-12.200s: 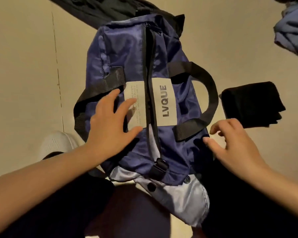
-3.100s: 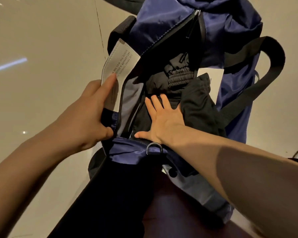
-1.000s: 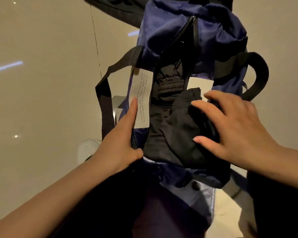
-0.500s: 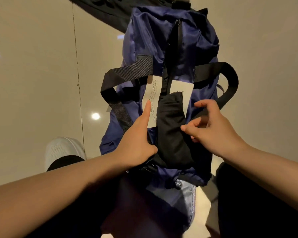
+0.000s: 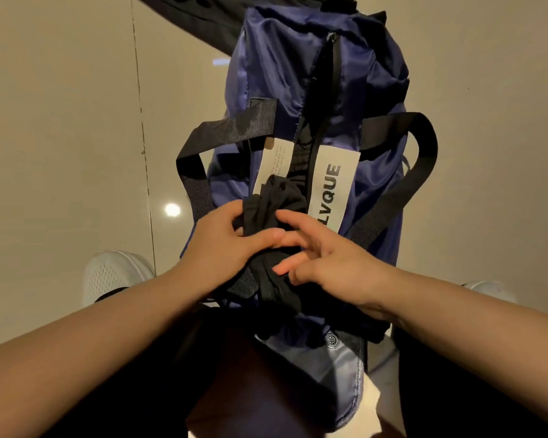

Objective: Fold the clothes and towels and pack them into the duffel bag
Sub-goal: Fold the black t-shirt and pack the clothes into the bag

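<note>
Hands meet mid-frame on the blue duffel bag (image 5: 298, 74): left hand (image 5: 222, 245) grips a bunched black garment (image 5: 272, 203) poking from the zipper opening. Right hand (image 5: 326, 260) has loosely spread fingers touching that cloth.

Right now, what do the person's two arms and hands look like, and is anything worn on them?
Both forearms are bare as far as the picture shows: no sleeve comes into view. The left hand and the right hand wear no gloves. I see no ring, watch, bracelet or other marking on either wrist or hand. The nails look short and unpainted. The light is dim and warm, so small details may be missed.
</note>
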### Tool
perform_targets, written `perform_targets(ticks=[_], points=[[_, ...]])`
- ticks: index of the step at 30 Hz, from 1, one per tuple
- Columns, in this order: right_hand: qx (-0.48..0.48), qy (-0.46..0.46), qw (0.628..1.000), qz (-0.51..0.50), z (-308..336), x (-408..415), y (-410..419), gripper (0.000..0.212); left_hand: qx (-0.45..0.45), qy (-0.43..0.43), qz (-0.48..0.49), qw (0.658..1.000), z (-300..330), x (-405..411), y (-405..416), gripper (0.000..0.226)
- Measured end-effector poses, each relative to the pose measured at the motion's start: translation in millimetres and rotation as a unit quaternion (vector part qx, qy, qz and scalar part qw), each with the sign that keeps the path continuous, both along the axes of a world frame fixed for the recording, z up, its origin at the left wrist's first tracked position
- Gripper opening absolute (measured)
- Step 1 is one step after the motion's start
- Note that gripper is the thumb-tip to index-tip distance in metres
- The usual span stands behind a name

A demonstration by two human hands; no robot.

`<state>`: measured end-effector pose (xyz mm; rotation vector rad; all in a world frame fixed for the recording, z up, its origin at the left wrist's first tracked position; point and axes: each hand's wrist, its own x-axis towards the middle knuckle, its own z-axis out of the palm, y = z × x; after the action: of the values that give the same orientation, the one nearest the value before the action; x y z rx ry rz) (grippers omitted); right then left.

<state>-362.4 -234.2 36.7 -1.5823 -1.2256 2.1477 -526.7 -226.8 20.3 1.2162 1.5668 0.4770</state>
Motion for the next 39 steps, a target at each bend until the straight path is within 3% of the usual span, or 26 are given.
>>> perform_targets(ticks=[2, 4, 7, 9, 14, 16, 20, 25, 30, 33, 39], points=[[0.022, -0.033, 0.999, 0.007, -2.4, 5.2, 3.9, 0.063, 0.016, 0.045, 0.002, 0.999, -9.8, -12.9, 2.8, 0.029], [0.150, -0.142, 0.975, 0.081, -8.3, 16.5, 6.8, 0.051, 0.027, 0.080, 0.002, 0.996, -14.5, -24.5, 4.6, 0.026], [0.341, -0.305, 0.833, 0.312, -15.1, 32.5, 11.9, 0.050, 0.036, 0.121, 0.004, 0.992, -18.9, -40.0, 9.3, 0.024], [0.357, -0.350, 0.764, 0.407, -16.6, 37.3, 15.0, 0.052, 0.035, 0.146, 0.003, 0.989, -21.6, -48.8, 12.0, 0.024], [0.378, -0.338, 0.652, 0.563, -21.4, 28.7, 21.2, 0.065, 0.043, 0.163, -0.004, 0.986, -24.4, -55.1, 14.0, 0.025], [0.365, -0.346, 0.623, 0.600, -26.8, 18.5, 25.4, 0.059, 0.039, 0.162, -0.003, 0.986, -23.7, -54.0, 15.2, 0.027], [0.311, -0.392, 0.607, 0.618, -35.3, 5.5, 31.5, 0.048, 0.045, 0.164, -0.011, 0.985, -25.3, -51.8, 12.7, 0.030], [0.324, -0.374, 0.582, 0.646, -28.5, 21.0, 33.1, 0.034, 0.050, 0.169, -0.012, 0.984, -26.2, -55.1, 10.9, 0.029], [0.323, -0.338, 0.623, 0.628, -22.2, 52.6, 17.8, 0.033, 0.055, 0.160, -0.012, 0.985, -25.1, -54.9, 9.8, 0.028], [0.353, -0.324, 0.639, 0.601, -22.5, 63.7, 8.6, 0.034, 0.060, 0.160, -0.020, 0.985, -26.5, -55.9, 8.2, 0.029], [0.466, -0.312, 0.607, 0.563, -36.0, 76.3, 0.2, 0.024, 0.073, 0.164, -0.021, 0.983, -25.4, -54.4, 6.6, 0.029]])
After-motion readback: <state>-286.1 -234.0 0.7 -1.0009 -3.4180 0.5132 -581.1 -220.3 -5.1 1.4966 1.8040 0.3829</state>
